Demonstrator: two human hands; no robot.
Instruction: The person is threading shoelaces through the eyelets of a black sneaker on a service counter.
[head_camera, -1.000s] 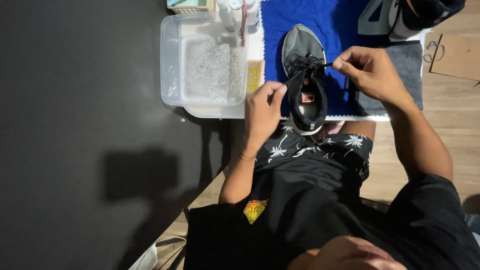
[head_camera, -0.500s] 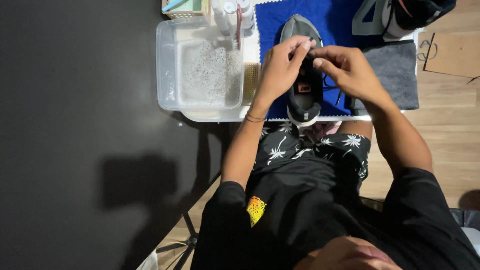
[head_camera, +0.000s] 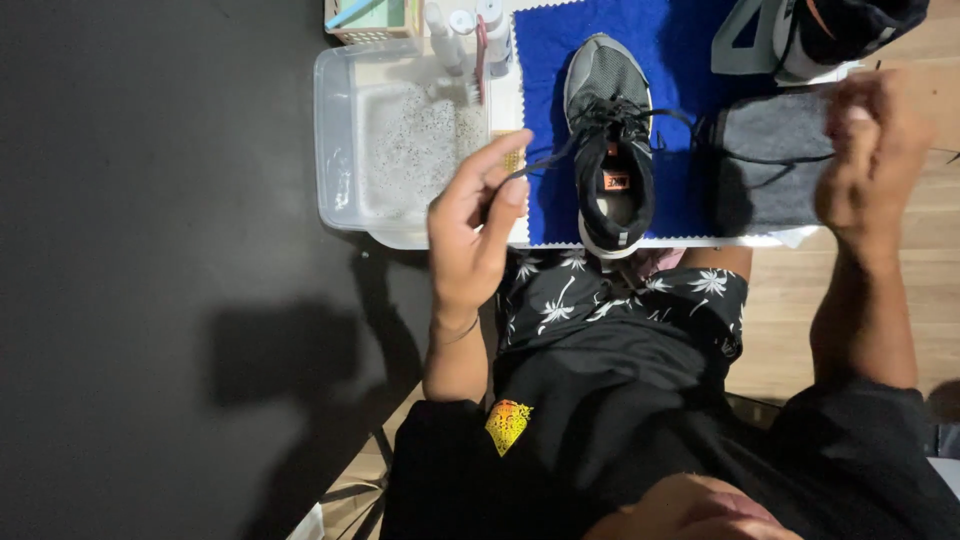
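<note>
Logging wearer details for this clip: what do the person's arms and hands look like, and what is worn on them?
Both forearms are bare. The left hand has a thin band at the wrist; the right hand shows no rings or watch. Black short sleeves cover the upper arms.

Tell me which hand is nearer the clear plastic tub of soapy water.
Left. The left hand overlaps the tub's right edge, pinching a black lace; the right hand is far right, past the grey shoe.

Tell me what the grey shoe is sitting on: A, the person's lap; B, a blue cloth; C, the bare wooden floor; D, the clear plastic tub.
B: the grey shoe lies on the blue cloth, beside the clear tub, while both hands pull its laces outward.
</note>
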